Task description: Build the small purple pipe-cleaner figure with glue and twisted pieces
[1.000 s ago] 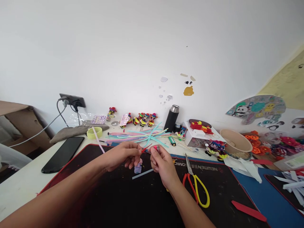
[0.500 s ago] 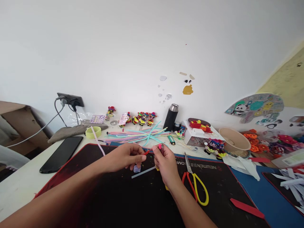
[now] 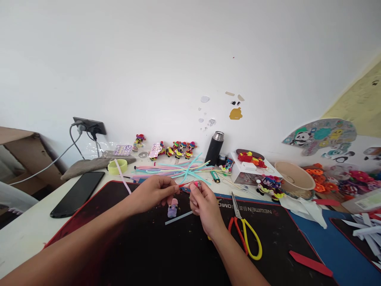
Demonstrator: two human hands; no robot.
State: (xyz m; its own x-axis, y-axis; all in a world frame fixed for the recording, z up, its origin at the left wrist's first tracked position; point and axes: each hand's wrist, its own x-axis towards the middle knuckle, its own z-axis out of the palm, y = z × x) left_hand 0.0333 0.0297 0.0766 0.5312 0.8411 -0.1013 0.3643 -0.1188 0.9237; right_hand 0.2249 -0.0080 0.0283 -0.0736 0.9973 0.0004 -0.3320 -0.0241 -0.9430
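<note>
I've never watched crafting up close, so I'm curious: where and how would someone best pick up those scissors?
Probably by the yellow handle, coming from the near side, right of the right forearm. The scissors lie on the black mat with blades pointing toward the wall, so their handles face the person. The red handle sits close beside the forearm, leaving the yellow one freer.

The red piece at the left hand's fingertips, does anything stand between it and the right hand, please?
Nothing visible does: the red piece extends from the left hand toward the right hand; whether its tip touches is unclear.
</note>
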